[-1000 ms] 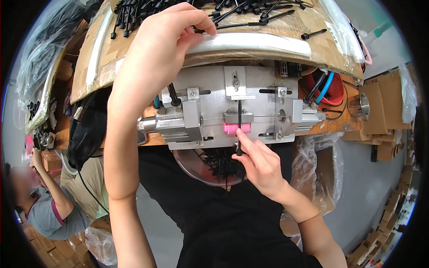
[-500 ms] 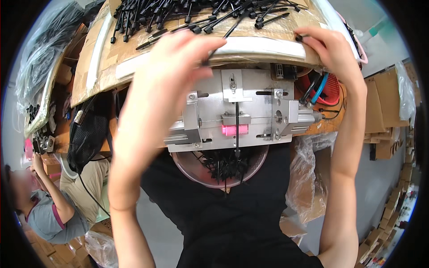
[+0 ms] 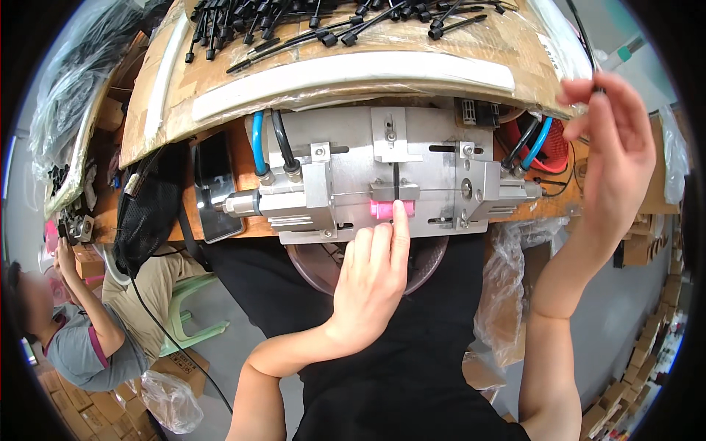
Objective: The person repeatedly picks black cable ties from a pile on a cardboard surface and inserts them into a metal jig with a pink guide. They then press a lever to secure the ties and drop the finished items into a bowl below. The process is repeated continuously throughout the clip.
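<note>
Sitting at the far left, a co-worker (image 3: 95, 353) in a grey top holds an arm up toward a small metal device (image 3: 77, 229). Closer by, a black mesh bag (image 3: 140, 217) droops at the edge of the wooden bench (image 3: 244, 165), a dark phone (image 3: 215, 195) just beside it. Behind, a pile of black rods (image 3: 316, 16) spreads over a cardboard sheet (image 3: 213, 88). Next comes a silvery metal fixture (image 3: 353, 136), with a clear bowl (image 3: 305, 272) below its front edge. At its middle the left hand (image 3: 371, 279) reaches up, index finger straight, the tip touching a slim black rod (image 3: 396, 176) where it meets a pink block (image 3: 381, 210); the other fingers curl, and I can't tell whether they grip the rod's lower end, since the hand covers it. Past a red basket (image 3: 561, 156), well apart from the left, the right hand (image 3: 614, 140) is raised beyond the fixture's end, slightly blurred, fingers pinched on the end of another black rod (image 3: 583, 37), which points up and away from the pink block.
</note>
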A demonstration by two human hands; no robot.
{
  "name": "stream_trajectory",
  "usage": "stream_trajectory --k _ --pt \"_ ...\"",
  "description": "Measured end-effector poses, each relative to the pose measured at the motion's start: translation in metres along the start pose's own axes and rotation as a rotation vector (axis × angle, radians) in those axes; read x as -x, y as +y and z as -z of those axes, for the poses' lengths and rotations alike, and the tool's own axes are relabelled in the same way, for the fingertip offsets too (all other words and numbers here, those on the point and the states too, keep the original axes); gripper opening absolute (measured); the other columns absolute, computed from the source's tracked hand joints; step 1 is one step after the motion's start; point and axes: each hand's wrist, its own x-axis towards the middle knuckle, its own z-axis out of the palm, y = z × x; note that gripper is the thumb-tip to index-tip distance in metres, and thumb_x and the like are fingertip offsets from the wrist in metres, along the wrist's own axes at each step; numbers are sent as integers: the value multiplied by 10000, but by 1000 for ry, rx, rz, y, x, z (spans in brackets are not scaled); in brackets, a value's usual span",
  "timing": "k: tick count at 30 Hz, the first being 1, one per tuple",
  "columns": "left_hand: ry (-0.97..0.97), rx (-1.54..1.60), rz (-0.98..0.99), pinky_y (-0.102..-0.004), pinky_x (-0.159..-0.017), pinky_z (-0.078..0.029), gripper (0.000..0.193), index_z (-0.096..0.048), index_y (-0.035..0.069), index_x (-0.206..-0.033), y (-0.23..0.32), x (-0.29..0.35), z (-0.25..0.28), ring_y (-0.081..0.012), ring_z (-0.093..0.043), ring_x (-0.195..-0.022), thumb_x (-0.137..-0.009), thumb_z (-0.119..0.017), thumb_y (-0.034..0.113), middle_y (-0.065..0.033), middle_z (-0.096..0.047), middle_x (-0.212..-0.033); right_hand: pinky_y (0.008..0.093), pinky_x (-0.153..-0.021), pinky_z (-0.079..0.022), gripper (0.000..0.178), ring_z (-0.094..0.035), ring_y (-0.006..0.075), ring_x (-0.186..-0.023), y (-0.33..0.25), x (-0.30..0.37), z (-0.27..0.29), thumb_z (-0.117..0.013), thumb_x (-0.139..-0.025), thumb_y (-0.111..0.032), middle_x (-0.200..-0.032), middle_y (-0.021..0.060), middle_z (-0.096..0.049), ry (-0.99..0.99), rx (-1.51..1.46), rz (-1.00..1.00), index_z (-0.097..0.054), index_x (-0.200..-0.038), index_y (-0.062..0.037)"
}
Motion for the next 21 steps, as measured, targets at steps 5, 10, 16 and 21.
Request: stream_trajectory --k 5,10,16,21 --pt "-71 19 21 -308 -767 -468 650 -451 -107 -1380 -3 0 10 -217 -500 -837 -760 -610 7 -84 -481 -924 324 -774 -549 262 -661 213 -891 6 75 -31 -693 -816 111 -967 161 -687 -69 -7 78 -603 -1051 38" --pt "175 227 -39 -345 -830 -450 402 -619 27 -1216 -47 -71 59 -271 -522 -949 -818 -680 32 -119 -556 -1005 325 -623 -515 639 -626 236 -737 15 154 -78 -762 -678 139 -851 137 -644 -265 287 65 -571 -1286 85" --pt "42 258 -18 -387 -810 -487 161 -648 -17 -1020 -104 -178 70 -342 -606 -947 -877 -611 45 -176 -622 -952 337 -594 -463 660 -539 216 -646 32 171 -102 -765 -701 94 -755 96 -576 -358 339 62 -547 -1324 79" --pt "-179 309 -131 -324 -765 -469 298 -664 38 -1086 -125 -173 94 -225 -568 -825 -791 -698 52 -92 -601 -909 333 -591 -450 652 -513 197 -646 29 161 -96 -753 -765 20 -722 65 -540 -457 367 36 -517 -1372 45"
